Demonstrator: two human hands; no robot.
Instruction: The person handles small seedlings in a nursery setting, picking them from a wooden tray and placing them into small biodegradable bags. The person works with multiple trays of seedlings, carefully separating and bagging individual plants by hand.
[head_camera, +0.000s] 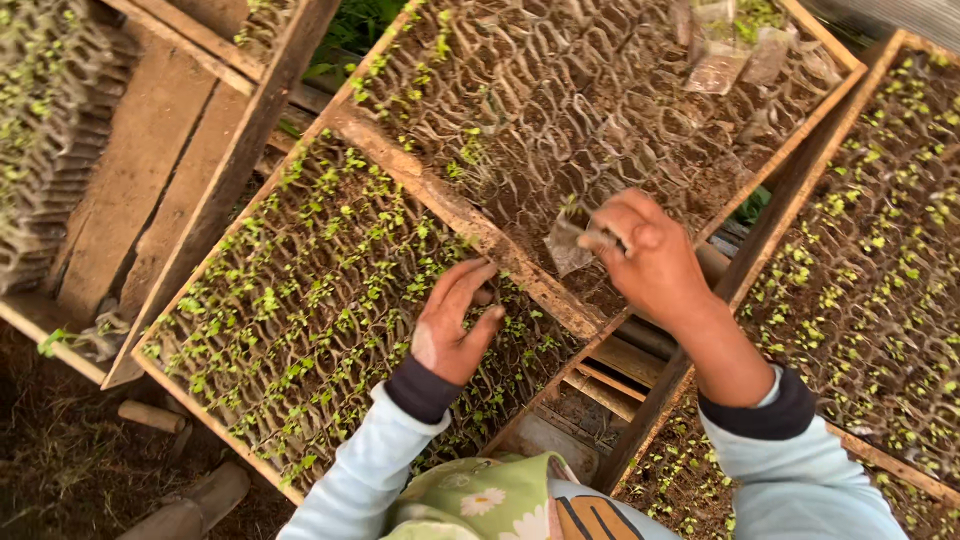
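My left hand (452, 322) rests with fingers apart on the edge of a wooden seedling tray (212, 405) packed with small soil-filled plastic cells and green sprouts (300, 300). My right hand (650, 258) is raised over a second tray (450, 205) stacked at an angle on top, its fingers pinched on a small clear plastic sleeve (566, 243) smeared with soil. That upper tray holds mostly bare cells of dark soil (590, 110), with few sprouts.
Another sprouted tray (880, 250) lies at the right. More crumpled plastic sleeves (735, 45) sit at the upper tray's far end. A wooden bench (150, 170) and stacked cells (50, 130) are at the left, dirt ground and a boot (195, 505) below.
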